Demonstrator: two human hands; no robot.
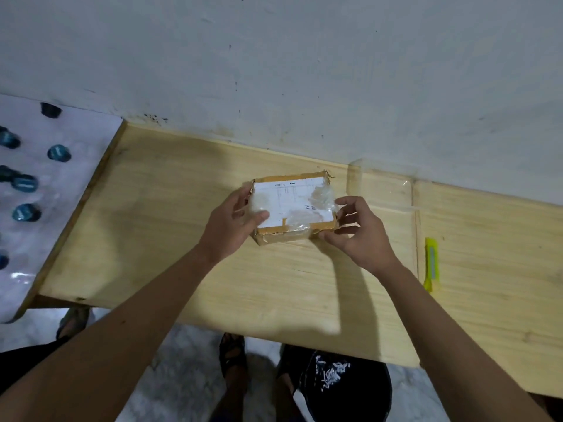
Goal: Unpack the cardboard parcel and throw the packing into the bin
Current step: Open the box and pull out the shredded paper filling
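Cardboard parcel: lies on the wooden table, sealed, white label up, clear tape wrinkled across the top and edges. The left hand grips its nine o'clock side, thumb laid over the label. The right hand stands at the three o'clock corner, fingers curled, fingertips touching the edge and seeming to pick at the tape; a firm pinch cannot be confirmed.

Assessment: the work is at the opening stage; no flap is lifted and no packing is out.

A yellow utility knife lies untouched at three o'clock from the parcel, well apart. A black bin stands on the floor at six o'clock, below the table edge.

Next move, in my judgement: free a tape end by nail, or fetch the knife and slit the seam shallowly, sparing the contents.
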